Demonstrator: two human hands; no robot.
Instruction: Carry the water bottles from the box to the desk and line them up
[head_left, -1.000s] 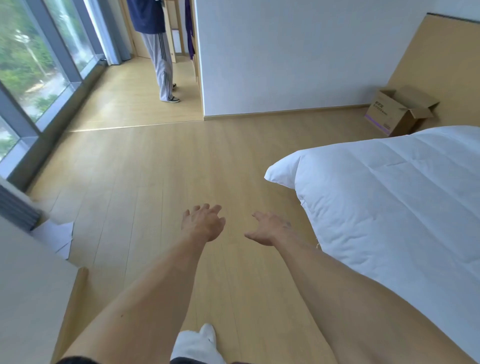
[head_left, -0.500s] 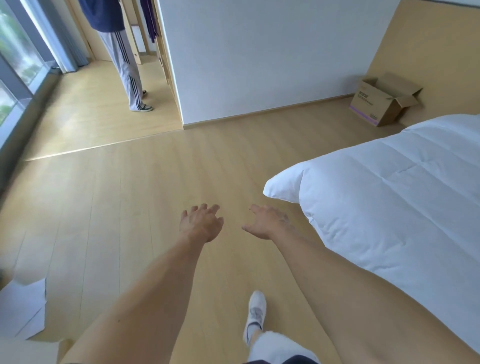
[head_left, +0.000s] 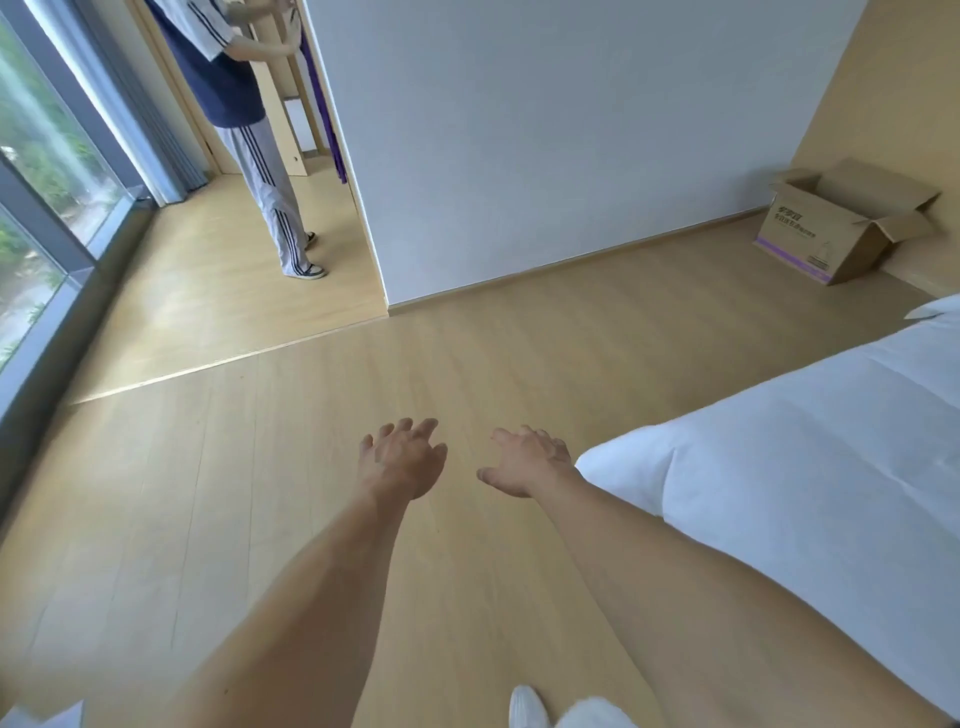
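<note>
- out over the bare wooden floor (head_left: 467, 364), my left hand (head_left: 402, 460) and right hand (head_left: 524, 462) hang side by side with a gap between them, fingers loosely spread and only a little curled, nothing in either one
- far ahead and to my right, against the tan wall panel (head_left: 883, 78), stands the cardboard box (head_left: 810, 234), its top flaps folded out; it is well apart from both hands
- the water bottles should be inside that box, but from here i cannot see any of them, and the desk is not in sight at all
- my guess is that full bottles will feel heavy for their size, with smooth plastic walls that give a little under a squeeze and may slip in a loose hold; i would wrap my fingers round the body of each one just below the shoulder, or pinch under the cap collar, and not crush the sides
- if they are shrink-wrapped together the load would be much heavier and i would want both hands under it; i cannot tell which it is
- the box's side carries purple print and a purple stripe along the bottom edge, with a small drawing at the lower corner; the characters are too small and blurred for me to read
- the white duvet (head_left: 805, 493) of a bed lies just beside my right forearm
- another person (head_left: 244, 104) in a navy top and striped grey trousers stands by the window (head_left: 47, 182), away from my route
</note>
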